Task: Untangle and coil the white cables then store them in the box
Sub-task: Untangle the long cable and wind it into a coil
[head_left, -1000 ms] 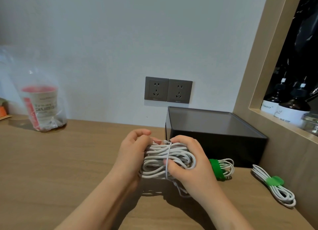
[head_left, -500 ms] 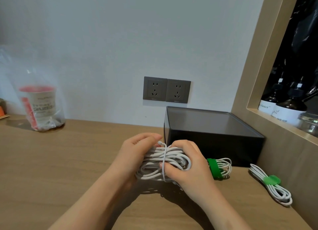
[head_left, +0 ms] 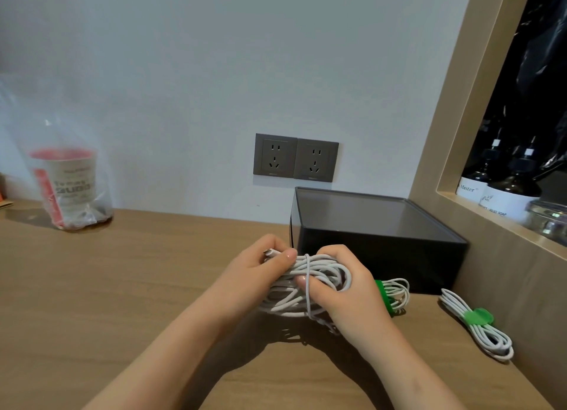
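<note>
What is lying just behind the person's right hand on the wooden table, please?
A coiled white cable bound by a green strap, in front of the black box. The right hand covers its left end.

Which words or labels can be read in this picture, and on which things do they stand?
"Master": label of the left dark bottle.
"UID SOAP", start not readable: label of the right dark bottle.
Bagged cup: print blurred, unreadable.
Wall sockets: marks too small.
</note>
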